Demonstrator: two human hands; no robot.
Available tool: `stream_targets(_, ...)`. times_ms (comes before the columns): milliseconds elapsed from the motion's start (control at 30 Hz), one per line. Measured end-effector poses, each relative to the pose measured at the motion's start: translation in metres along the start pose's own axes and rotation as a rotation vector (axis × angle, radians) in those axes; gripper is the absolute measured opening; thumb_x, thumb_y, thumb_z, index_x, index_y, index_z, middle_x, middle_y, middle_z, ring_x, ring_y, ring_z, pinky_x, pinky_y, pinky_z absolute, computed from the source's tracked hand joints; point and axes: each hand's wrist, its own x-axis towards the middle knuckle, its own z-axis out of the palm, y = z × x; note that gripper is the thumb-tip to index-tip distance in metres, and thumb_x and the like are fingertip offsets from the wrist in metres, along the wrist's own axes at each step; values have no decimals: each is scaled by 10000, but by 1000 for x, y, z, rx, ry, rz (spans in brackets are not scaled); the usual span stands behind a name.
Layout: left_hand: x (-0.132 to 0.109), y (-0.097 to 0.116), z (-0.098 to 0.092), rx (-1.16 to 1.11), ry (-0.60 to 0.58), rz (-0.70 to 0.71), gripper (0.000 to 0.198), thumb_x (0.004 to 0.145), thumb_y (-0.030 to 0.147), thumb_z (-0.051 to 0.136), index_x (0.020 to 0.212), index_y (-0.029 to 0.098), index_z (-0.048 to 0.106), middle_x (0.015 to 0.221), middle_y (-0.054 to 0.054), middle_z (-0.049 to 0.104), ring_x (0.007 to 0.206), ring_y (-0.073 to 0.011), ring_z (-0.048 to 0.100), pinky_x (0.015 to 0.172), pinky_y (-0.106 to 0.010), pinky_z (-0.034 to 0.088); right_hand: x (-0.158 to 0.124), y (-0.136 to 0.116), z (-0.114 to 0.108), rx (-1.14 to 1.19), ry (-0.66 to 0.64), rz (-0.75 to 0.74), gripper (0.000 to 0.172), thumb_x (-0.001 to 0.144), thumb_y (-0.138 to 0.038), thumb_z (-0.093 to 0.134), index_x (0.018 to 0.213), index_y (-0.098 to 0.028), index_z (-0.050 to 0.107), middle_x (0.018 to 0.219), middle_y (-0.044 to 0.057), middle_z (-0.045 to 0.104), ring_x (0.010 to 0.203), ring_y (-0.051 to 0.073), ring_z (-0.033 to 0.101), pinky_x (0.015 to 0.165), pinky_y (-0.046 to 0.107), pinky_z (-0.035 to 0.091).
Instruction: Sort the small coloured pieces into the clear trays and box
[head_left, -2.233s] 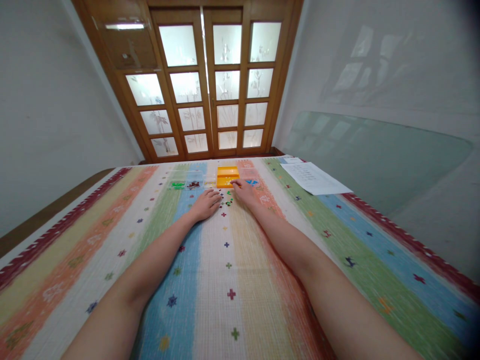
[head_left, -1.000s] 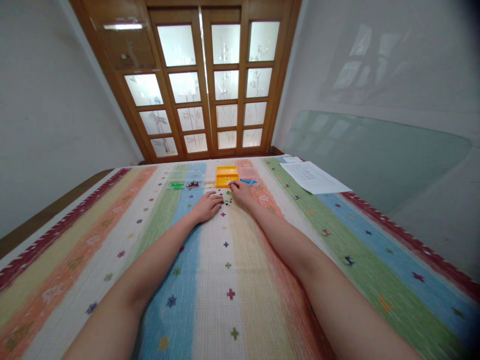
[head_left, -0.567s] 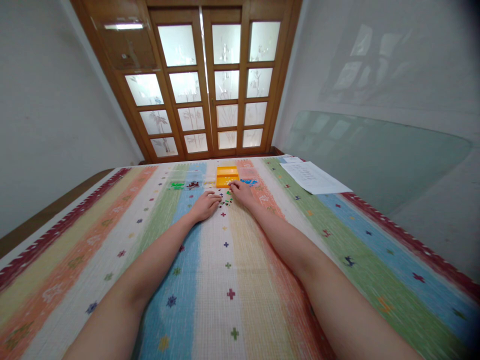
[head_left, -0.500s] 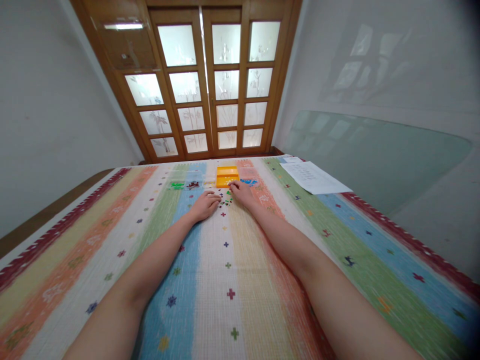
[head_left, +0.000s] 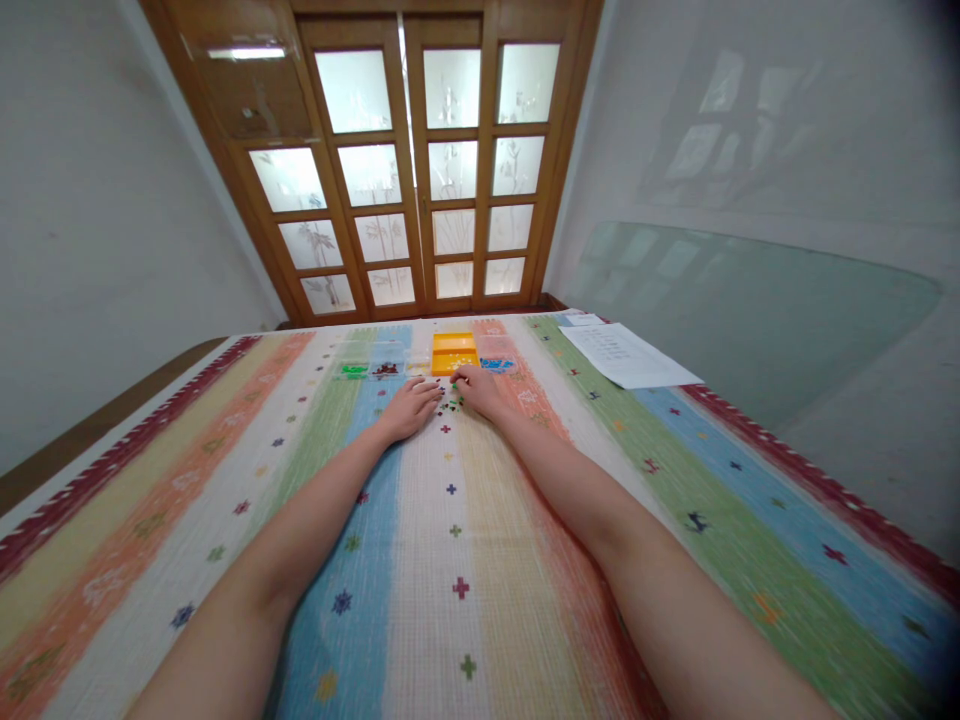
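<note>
My left hand [head_left: 411,408] lies flat on the tablecloth with its fingers stretched out, to the left of a scatter of small green and dark pieces [head_left: 452,405]. At the right edge of that scatter, my right hand [head_left: 478,391] is closed in a pinch; whatever its fingertips hold is too small to make out. Just beyond the right hand is a yellow box [head_left: 454,340] with pale bits in its near part. Clear trays flank the box: green pieces [head_left: 354,370] and dark brown pieces [head_left: 387,369] to the left, blue pieces [head_left: 496,365] to the right.
A striped cloth [head_left: 427,560] covers the long table. Printed paper sheets [head_left: 630,356] lie at the far right. Wooden doors with glass panes [head_left: 454,170] stand behind the table, and a wall [head_left: 750,130] runs along the right.
My right hand has shifted slightly left and nearer, from the yellow box's front edge to the scattered pieces. The left hand has stayed in nearly the same place.
</note>
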Motion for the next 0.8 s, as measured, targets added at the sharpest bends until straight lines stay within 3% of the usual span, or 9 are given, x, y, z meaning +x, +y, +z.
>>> stream_targets(100,3,7,3,31,-77,57,438,1099,360,384,1430,253,651,1542,-40,602,1472,-231,469,1329,-482,226,1,1,0,-9,8,-1,263,876,-71,551,921,-186,784,979,63,776,910,195,670,854,281,475)
stream_targets(233,4,10,4,40,-107,34,469,1111,354,326,1451,249,631,1548,-43,600,1474,-236,473,1322,-479,236,0,2,0,-10,4,-6,270,862,-72,555,914,-193,790,964,59,776,893,196,668,851,281,478)
stream_targets(567,1,-9,2,-45,39,-74,507,1119,376,285,1322,188,710,1415,-91,689,1362,-233,552,1238,-466,377,-3,-5,-4,-7,-53,-55,267,864,-81,568,927,-200,798,978,54,775,922,197,674,890,290,487)
stream_targets(800,-3,-19,0,-65,9,-83,511,1116,364,277,1274,211,739,1364,-69,720,1332,-220,574,1254,-461,367,-7,-13,-4,-25,-161,-195,236,877,-109,606,928,-208,815,989,64,771,960,211,667,919,304,482)
